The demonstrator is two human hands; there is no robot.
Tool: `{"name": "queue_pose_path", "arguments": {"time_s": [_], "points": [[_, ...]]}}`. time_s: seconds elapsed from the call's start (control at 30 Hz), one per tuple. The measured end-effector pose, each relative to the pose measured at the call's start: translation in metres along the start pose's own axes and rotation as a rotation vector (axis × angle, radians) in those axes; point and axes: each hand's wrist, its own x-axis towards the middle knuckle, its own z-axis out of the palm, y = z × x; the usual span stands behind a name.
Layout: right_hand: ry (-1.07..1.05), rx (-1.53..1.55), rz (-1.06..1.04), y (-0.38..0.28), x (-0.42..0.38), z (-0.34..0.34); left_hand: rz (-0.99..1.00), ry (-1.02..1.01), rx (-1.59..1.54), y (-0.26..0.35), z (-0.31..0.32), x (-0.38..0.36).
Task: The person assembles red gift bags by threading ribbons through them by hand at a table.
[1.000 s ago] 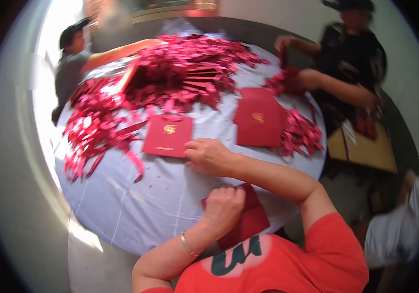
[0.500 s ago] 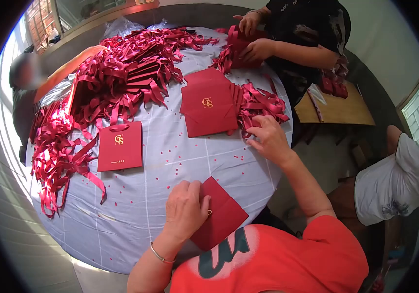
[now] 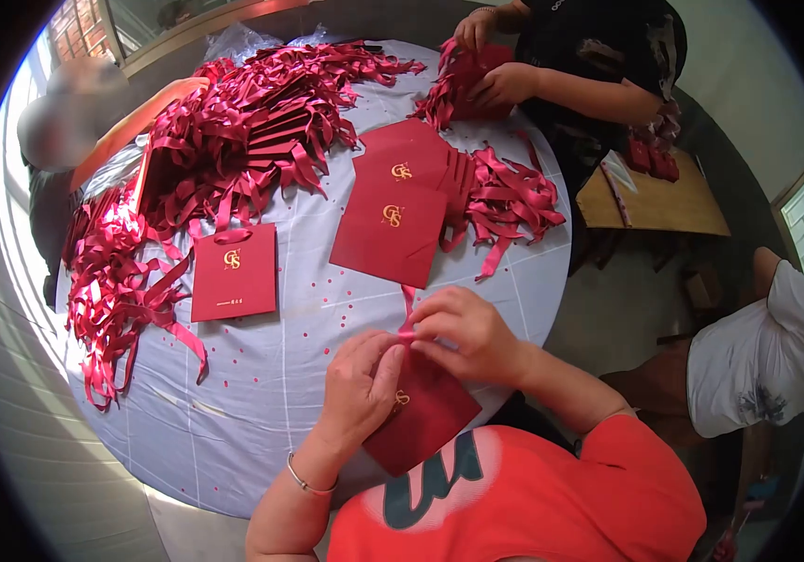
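A red paper bag [image 3: 435, 421] with a gold logo lies at the table's near edge, against my shirt. My left hand [image 3: 360, 384] is closed at its top edge, thumb and fingers together. My right hand [image 3: 465, 335] pinches a dark pink ribbon [image 3: 408, 302] just above that edge, fingertips almost touching the left hand's. The ribbon runs up toward a fanned stack of red bags [image 3: 388, 234], where two gold logos show. Fingers hide the exact spot where ribbon and bag meet.
A single upright-facing red bag [image 3: 235, 272] lies left of centre. Behind it spreads a large heap of ribboned bags [image 3: 252, 140]. Loose ribbons [image 3: 514, 201] lie right of the stack; small red dots dot the tablecloth [image 3: 261, 393]. Two people work across the table; another sits right.
My right hand has come from the loose ribbons to the near bag and now pinches a ribbon. The stack's top bag has shifted toward me, and a second logo shows.
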Motion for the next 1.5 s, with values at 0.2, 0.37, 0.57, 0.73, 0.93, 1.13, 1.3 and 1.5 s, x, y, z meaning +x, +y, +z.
{"name": "queue_pose_path", "arguments": {"time_s": [0.2, 0.37, 0.57, 0.73, 0.93, 1.13, 1.3, 1.5], "points": [[-0.007, -0.018, -0.202, -0.034, 0.011, 0.014, -0.616, -0.060, -0.769, -0.011, -0.012, 0.002], [-0.082, 0.071, -0.125, -0.025, 0.006, 0.007, -0.720, -0.012, -1.171, -0.004, -0.017, 0.008], [-0.311, 0.372, 0.576, -0.008, 0.001, -0.013, -0.652, 0.068, -1.173, -0.013, -0.019, 0.010], [-0.262, -0.264, 0.710, 0.039, 0.026, 0.001, -0.673, 0.003, -0.918, -0.020, -0.015, 0.008], [-0.377, -0.513, 0.676, 0.056, 0.056, 0.007, -0.615, -0.152, -0.761, -0.028, -0.008, 0.005], [-0.424, -0.188, 0.706, 0.064, 0.058, 0.012, -0.614, -0.180, -0.743, -0.023, -0.007, 0.004], [-0.282, 0.425, 0.857, 0.088, 0.055, 0.014, -0.583, -0.170, -0.735, -0.025, -0.006, 0.003], [0.140, 0.593, 0.675, 0.088, 0.105, -0.031, -0.535, -0.156, -0.778, -0.029, -0.004, 0.000]]}}
